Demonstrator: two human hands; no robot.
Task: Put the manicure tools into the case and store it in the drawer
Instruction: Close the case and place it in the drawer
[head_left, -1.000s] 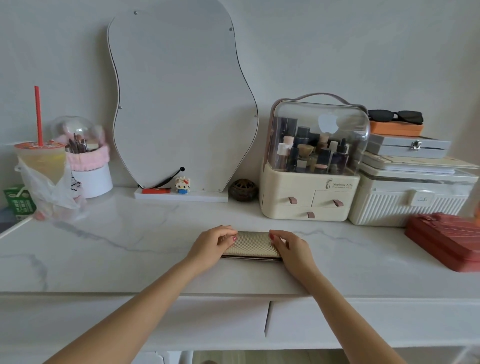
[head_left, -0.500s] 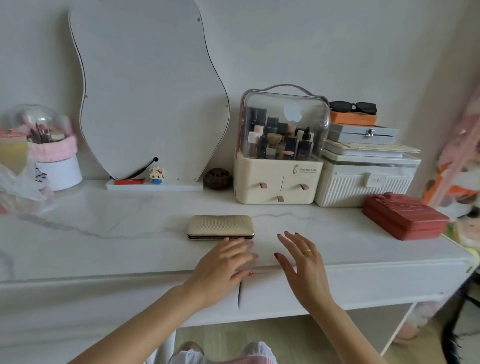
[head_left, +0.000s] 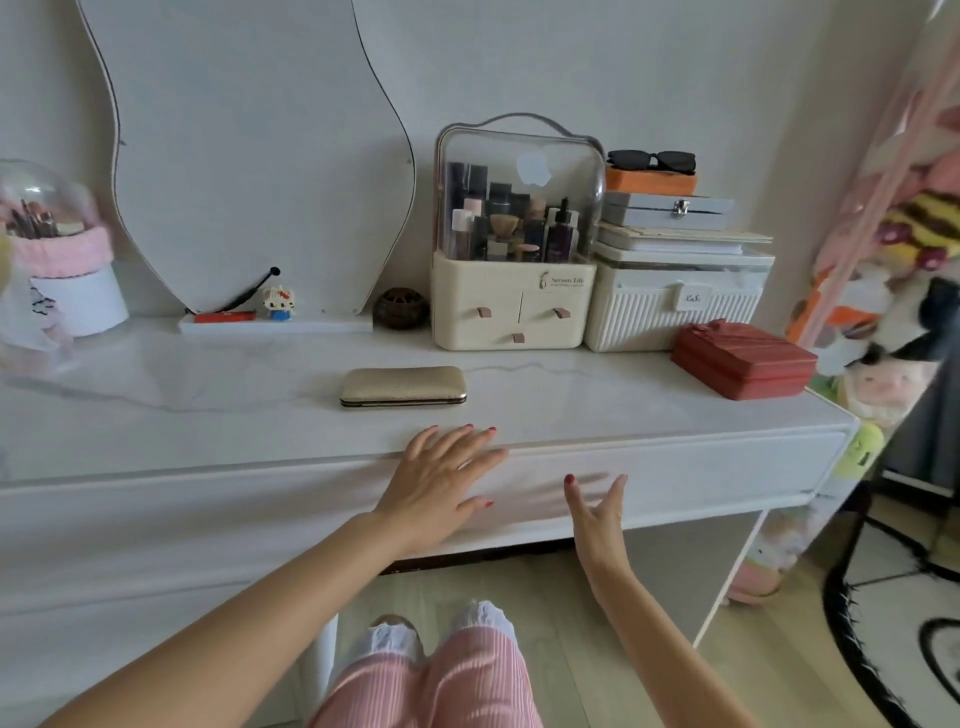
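Case (head_left: 403, 386) (closed) beyond left hand (head_left: 439, 483)

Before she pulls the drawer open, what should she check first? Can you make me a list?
1. Gold case closed: ok.
2. Case lying flat on the table, clear of the edge: ok.
3. Both hands free: left hand open on the drawer front, right hand open: ok.
4. Drawer open: not ok, not yet.
5. Grip on the drawer's lower edge: cannot tell.
6. Room inside the drawer: cannot tell.
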